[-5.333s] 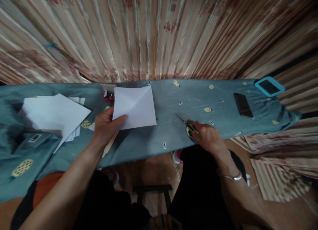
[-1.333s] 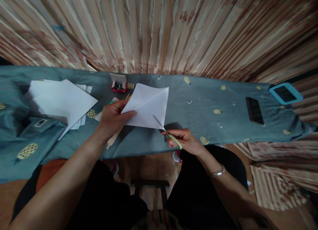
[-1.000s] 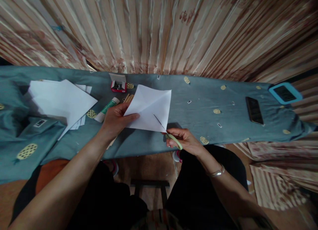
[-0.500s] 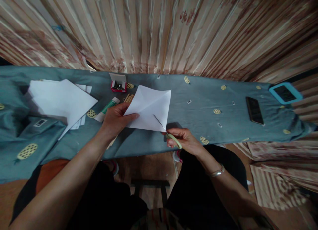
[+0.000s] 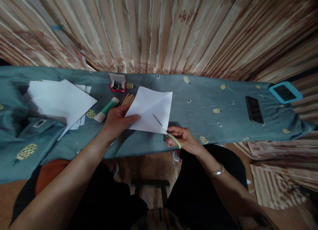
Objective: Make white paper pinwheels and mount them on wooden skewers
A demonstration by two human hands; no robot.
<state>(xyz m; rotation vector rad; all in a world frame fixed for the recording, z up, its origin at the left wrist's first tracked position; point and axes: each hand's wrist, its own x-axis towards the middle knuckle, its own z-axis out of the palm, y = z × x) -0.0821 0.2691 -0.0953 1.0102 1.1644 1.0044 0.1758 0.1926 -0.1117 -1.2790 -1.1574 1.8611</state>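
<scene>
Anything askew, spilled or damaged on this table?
The loose white paper sheets at left lie at uneven angles, not squared, and the blue-grey patterned cloth is bunched beside them. Nothing looks spilled or damaged.

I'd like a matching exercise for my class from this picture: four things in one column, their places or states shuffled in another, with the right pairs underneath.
Things
1. scissors
2. creased white paper
3. red box
4. dark phone

Places or states
A. standing with its lid open
B. held in the left hand
C. lying near the blue-framed device
D. held in the right hand

Right pairs
1-D, 2-B, 3-A, 4-C
</scene>
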